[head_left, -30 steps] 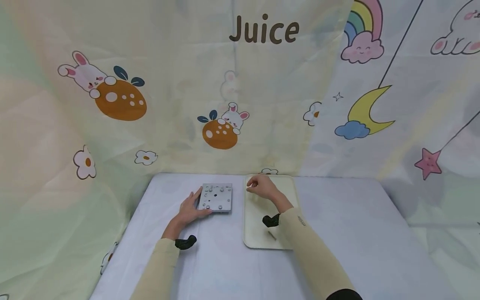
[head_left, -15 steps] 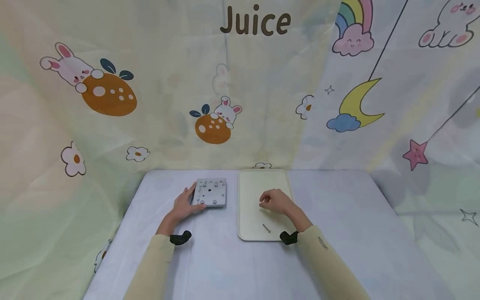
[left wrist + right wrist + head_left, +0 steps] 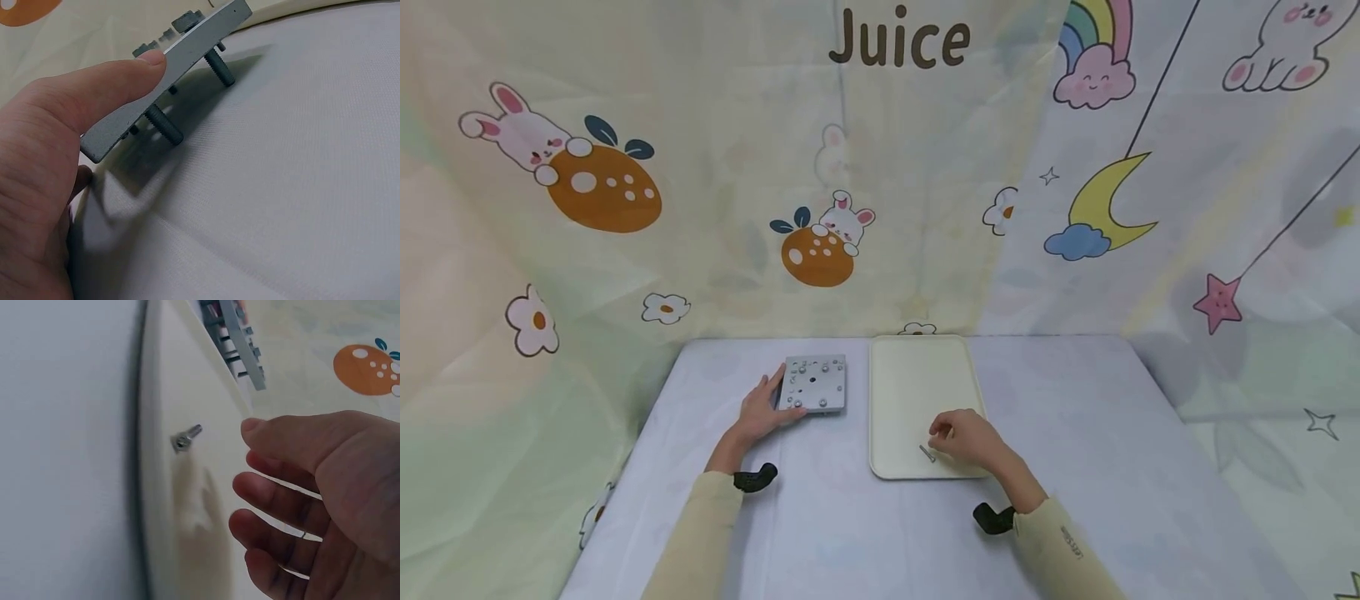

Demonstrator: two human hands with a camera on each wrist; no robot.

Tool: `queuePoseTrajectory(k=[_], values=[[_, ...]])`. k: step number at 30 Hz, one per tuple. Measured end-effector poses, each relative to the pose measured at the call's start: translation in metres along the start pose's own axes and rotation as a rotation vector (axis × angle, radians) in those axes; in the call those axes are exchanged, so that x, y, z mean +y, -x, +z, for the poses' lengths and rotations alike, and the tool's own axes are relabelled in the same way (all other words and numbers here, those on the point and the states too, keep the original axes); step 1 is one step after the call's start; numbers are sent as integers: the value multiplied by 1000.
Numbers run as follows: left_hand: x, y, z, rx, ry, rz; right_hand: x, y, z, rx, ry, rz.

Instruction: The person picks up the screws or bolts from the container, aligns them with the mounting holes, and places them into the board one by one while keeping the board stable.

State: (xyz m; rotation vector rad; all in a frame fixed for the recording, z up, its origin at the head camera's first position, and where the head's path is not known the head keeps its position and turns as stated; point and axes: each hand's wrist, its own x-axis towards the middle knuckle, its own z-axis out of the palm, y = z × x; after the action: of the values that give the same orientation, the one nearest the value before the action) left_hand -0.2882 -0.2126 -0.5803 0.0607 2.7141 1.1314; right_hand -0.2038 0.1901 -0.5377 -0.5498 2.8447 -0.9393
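Note:
A square grey metal plate (image 3: 814, 388), studded with screws, stands on the table left of the tray. My left hand (image 3: 759, 416) grips it at its left side. In the left wrist view, the thumb lies along the edge of the plate (image 3: 194, 57), and screw shanks stick out underneath it. Over the front part of the cream tray (image 3: 910, 367) is my right hand (image 3: 970, 439), fingers loosely bent and nothing between them. One loose screw (image 3: 927, 453) lies on the tray just below those fingertips. In the right wrist view, the screw (image 3: 187, 439) shows left of the thumb.
A white cloth (image 3: 850, 533) covers the table. Behind it hangs a printed backdrop (image 3: 925, 250) with cartoon rabbits, a moon and a rainbow. The tray's raised rim runs close along the plate's right side.
My right hand has come back from the tray's far end toward the screw near its front. The left hand keeps its place on the plate. The head view has shifted slightly.

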Motion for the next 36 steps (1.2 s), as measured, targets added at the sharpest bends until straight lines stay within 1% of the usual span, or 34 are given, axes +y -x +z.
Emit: queuePoseTrajectory(k=[4,7,9,13,17,20,23,29,33,36], values=[[-1,1,1,-4,-2,-7,-1,14,11,102,5,90],[-1,0,1,5,-4,-3,-3,22,20,171,-2,137],[-2,1,1,15,-5,-2,-4,25,26,200,-7,159],[-2,4,2,15,0,5,-5,34,37,222,-9,200],[-3,6,5,-8,-2,-3,-5,41,45,237,8,205],[-1,7,4,0,2,-9,-6,43,49,262,20,188],[0,8,3,14,7,-7,-5,42,53,302,30,180],[0,6,3,7,-12,-11,-6,40,57,346,16,175],[2,6,1,17,-2,-5,-7,39,58,376,16,158],[3,5,-1,19,-4,4,-6,38,60,418,16,146]])
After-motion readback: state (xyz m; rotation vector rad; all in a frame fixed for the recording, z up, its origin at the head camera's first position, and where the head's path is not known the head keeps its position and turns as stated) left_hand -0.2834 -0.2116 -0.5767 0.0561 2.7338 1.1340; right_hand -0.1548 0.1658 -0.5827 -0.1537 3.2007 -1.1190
